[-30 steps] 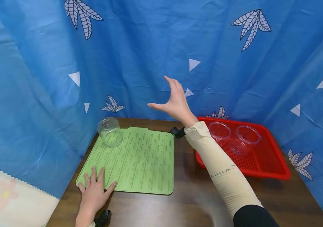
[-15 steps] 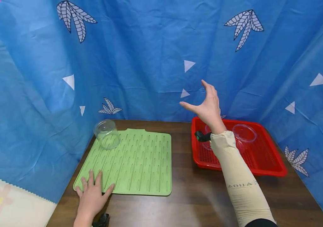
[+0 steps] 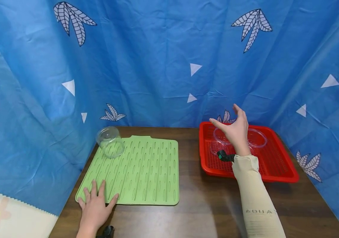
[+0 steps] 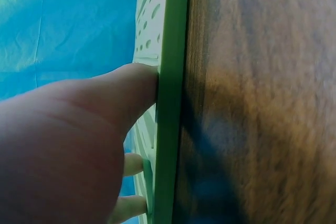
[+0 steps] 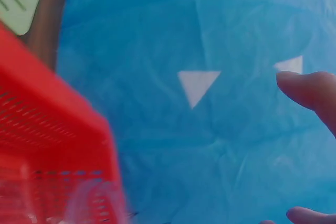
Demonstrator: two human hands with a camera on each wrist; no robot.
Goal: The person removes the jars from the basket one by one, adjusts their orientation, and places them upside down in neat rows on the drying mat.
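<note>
My left hand rests with spread fingers on the front left corner of a green ridged drying mat. In the left wrist view its thumb presses at the mat's edge. A clear plastic cup stands bottom up on the mat's back left corner. Over a red plastic basket hovers my right hand, thumb and fingers held wide apart with nothing between them. Clear cups lie in the basket, one with its round rim showing right of the hand; the hand and wrist partly hide the others.
Both mat and basket sit on a dark brown wooden table. A blue patterned curtain hangs close behind and along the sides. A pale flowered cloth is at the lower left.
My right hand has moved right and down, from in front of the curtain to over the basket, staying spread. The left hand keeps its place on the mat. The head view has shifted slightly.
</note>
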